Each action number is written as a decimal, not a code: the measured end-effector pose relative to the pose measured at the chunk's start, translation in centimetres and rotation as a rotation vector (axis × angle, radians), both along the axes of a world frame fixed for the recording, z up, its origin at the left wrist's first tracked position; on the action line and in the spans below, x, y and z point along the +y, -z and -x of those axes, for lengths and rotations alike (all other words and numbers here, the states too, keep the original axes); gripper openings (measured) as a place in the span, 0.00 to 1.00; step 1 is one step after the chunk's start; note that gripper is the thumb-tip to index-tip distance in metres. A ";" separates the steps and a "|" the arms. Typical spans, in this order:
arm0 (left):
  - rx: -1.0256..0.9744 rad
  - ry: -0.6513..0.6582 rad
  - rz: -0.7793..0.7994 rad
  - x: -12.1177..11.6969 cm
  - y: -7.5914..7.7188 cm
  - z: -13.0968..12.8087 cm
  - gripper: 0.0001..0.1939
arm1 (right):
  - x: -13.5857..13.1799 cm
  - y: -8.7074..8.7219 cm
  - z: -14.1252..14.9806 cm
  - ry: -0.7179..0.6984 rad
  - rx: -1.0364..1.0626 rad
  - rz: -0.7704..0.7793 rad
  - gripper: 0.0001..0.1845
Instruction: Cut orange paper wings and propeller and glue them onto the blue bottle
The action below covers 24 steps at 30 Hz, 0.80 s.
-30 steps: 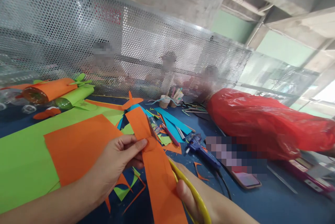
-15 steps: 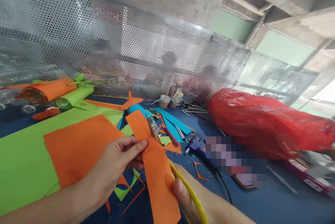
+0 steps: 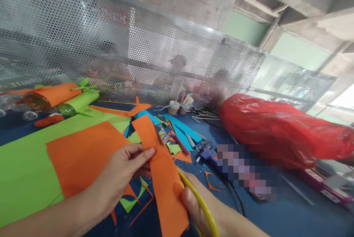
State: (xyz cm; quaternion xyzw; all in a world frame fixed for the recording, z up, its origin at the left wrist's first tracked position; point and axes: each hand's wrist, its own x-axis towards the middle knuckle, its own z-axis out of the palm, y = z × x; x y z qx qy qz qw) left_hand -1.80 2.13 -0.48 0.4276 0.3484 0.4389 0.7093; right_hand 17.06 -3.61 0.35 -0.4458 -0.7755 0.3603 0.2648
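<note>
An orange paper strip (image 3: 167,189) is pinched by the left hand (image 3: 124,168) toward the near edge of the table (image 3: 290,218); yellow-handled scissors (image 3: 205,207) are gripped in the right hand (image 3: 206,192). Paper-wrapped bottles (image 3: 65,93) (apparently finished) are laid by the far left corner; the strip's cutting is judged incomplete.

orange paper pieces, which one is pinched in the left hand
The long orange strip by the yellow-handled scissors: the left hand grips it, while the wide orange sheet lies on green paper and the orange scraps lie loose.
</note>
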 end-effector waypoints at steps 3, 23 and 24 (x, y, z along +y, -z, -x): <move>-0.002 0.004 0.004 -0.1 0.0 0.1 0.13 | 0.0 0.4 -0.1 0.007 0.025 0.044 0.41; -0.013 0.014 0.012 0.1 -0.2 0.1 0.12 | -0.1 0.8 0.5 0.058 0.088 0.122 0.38; -0.025 0.013 0.014 0.1 -0.2 0.1 0.11 | 0.0 0.7 0.5 0.052 0.083 0.118 0.38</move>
